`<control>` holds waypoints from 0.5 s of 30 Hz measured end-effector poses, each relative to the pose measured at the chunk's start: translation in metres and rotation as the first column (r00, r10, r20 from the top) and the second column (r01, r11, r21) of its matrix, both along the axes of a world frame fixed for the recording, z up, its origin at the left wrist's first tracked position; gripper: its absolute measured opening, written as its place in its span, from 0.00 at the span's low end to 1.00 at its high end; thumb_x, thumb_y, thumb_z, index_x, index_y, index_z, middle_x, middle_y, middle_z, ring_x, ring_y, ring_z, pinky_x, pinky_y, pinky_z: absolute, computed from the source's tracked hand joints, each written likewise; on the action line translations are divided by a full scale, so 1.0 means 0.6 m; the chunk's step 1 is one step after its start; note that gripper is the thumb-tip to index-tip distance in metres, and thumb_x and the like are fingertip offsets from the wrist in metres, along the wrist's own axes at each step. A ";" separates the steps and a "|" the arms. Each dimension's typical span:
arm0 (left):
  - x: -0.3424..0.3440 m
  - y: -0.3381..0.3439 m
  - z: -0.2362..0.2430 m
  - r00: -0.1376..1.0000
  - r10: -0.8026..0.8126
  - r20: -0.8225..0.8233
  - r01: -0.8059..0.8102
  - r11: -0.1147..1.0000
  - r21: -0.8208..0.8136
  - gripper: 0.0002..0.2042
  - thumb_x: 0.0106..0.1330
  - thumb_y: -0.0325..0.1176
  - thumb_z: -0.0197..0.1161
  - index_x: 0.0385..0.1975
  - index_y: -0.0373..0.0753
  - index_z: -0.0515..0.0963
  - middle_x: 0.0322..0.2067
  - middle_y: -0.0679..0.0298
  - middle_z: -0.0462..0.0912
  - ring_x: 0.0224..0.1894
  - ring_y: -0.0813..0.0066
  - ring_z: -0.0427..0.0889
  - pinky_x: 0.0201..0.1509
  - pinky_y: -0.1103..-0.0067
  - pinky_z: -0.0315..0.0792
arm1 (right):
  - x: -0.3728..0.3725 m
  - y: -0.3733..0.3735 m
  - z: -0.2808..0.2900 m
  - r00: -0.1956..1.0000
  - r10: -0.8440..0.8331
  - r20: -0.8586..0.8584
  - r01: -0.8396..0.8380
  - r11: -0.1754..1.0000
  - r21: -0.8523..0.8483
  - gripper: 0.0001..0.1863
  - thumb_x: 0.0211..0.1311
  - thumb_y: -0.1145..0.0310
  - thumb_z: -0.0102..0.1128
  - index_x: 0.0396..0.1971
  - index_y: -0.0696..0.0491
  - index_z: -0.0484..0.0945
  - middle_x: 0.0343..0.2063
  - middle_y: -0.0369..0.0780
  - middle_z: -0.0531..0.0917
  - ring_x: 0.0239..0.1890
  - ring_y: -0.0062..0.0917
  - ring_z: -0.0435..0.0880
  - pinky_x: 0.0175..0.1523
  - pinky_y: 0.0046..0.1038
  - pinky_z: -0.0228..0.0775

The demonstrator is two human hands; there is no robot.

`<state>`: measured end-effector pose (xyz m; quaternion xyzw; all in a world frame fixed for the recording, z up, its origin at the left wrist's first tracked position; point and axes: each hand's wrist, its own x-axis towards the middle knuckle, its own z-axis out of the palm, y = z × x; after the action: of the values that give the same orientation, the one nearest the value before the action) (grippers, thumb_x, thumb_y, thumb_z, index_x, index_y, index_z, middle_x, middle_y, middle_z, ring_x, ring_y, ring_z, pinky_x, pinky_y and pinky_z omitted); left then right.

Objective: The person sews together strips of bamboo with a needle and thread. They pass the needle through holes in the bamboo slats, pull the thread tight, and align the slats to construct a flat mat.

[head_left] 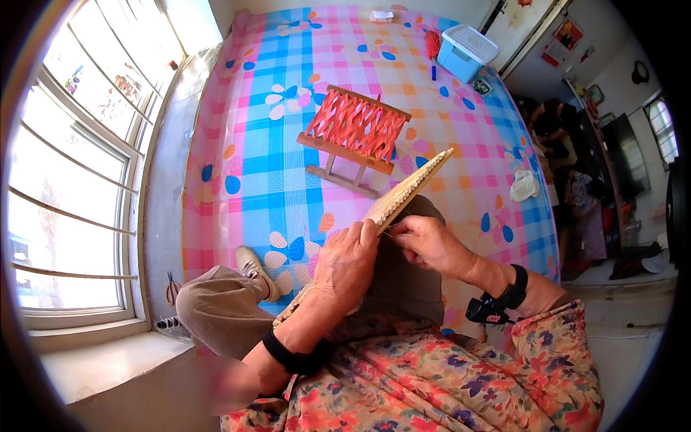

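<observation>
A long, tan, pointed piece slants across my lap, seen almost edge-on. It looks woven, with a scalloped trim along its near edge. My left hand is closed around its middle, and more of the trimmed edge shows below that wrist. Close against the trimmed edge, my right hand has its fingers pinched together. A thin strand seems to run by those fingertips, but it is too fine to make out. Both wrists wear black bands.
Ahead stands a wooden folding stool with a crisscrossed red strap seat, on a checked floral floor covering. Scissors lie by the barred window at left. A blue lidded box and white cloth are at right; people sit beyond.
</observation>
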<state>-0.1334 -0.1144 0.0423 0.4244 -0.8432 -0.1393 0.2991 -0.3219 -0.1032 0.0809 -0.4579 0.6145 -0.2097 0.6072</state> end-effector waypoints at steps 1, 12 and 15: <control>0.001 -0.001 0.001 1.000 0.000 0.008 0.000 1.000 -0.007 0.11 0.59 0.27 0.63 0.36 0.37 0.68 0.35 0.54 0.77 0.33 0.51 0.80 0.32 0.65 0.75 | 0.003 -0.003 0.003 1.000 -0.004 -0.022 0.004 1.000 0.006 0.12 0.69 0.67 0.51 0.45 0.58 0.77 0.18 0.33 0.75 0.17 0.14 0.71 0.22 0.18 0.63; 0.010 -0.012 -0.009 1.000 -0.014 0.010 0.014 0.998 -0.057 0.09 0.57 0.26 0.61 0.33 0.36 0.68 0.26 0.57 0.74 0.33 0.55 0.78 0.30 0.65 0.76 | 0.017 -0.022 0.013 0.997 -0.056 0.049 0.047 0.983 0.177 0.11 0.69 0.68 0.52 0.47 0.56 0.74 0.17 0.32 0.70 0.14 0.12 0.64 0.17 0.16 0.53; 0.016 -0.014 -0.011 1.000 -0.014 0.001 0.014 0.999 -0.045 0.08 0.57 0.26 0.60 0.33 0.36 0.68 0.26 0.57 0.75 0.33 0.54 0.78 0.30 0.65 0.76 | 0.025 -0.025 0.016 0.995 -0.078 0.058 0.065 0.978 0.197 0.09 0.69 0.69 0.51 0.44 0.57 0.74 0.17 0.32 0.70 0.14 0.13 0.64 0.17 0.16 0.53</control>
<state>-0.1239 -0.1228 0.0357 0.4118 -0.8492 -0.1220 0.3073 -0.3068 -0.1179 0.0907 -0.3668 0.6279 -0.1852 0.6610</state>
